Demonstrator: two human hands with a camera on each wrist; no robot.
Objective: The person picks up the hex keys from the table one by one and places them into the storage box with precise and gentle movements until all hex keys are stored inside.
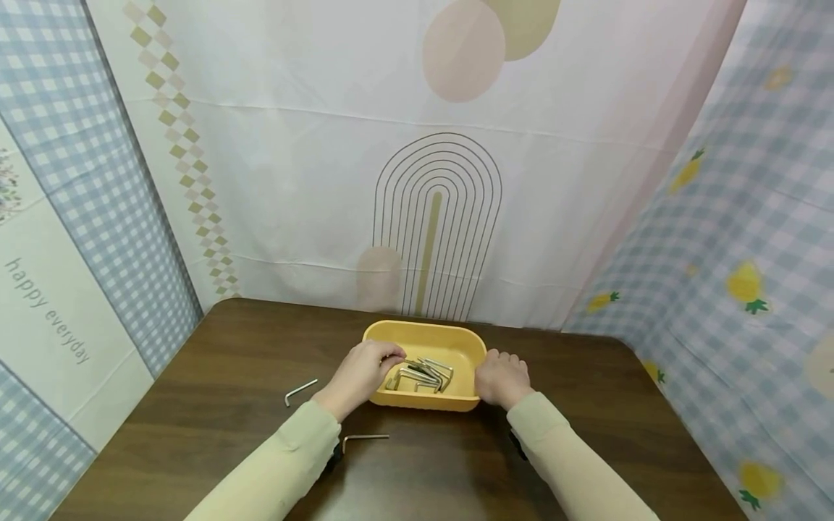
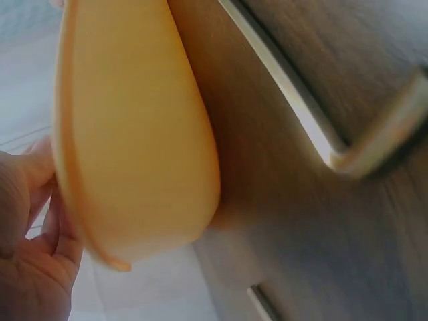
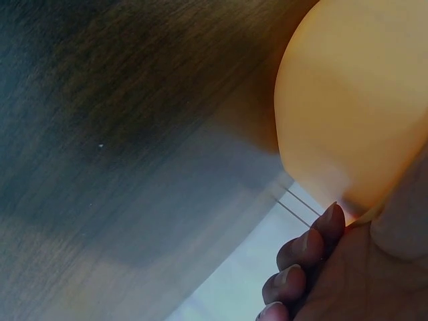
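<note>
A yellow plastic tray [image 1: 423,401] holds a loose pile of metal Allen keys [image 1: 423,375]. My left hand [image 1: 365,370] reaches over the tray's left side, thumb and forefinger pinched at the end of an Allen key by the pile. In the left wrist view the tray's wall [image 2: 134,134] hides the fingertips of that hand [image 2: 40,247]. At the right end, my right hand [image 1: 503,378] grips the tray's rim. Its fingers [image 3: 287,284] curl outside the wall in the right wrist view.
Two Allen keys lie on the brown wooden table [image 1: 247,463]: one silver key [image 1: 301,392] left of the tray, another key [image 1: 366,437] in front of it, near my left wrist. A patterned cloth [image 1: 293,181] hangs behind the table, with checked cloths at both sides.
</note>
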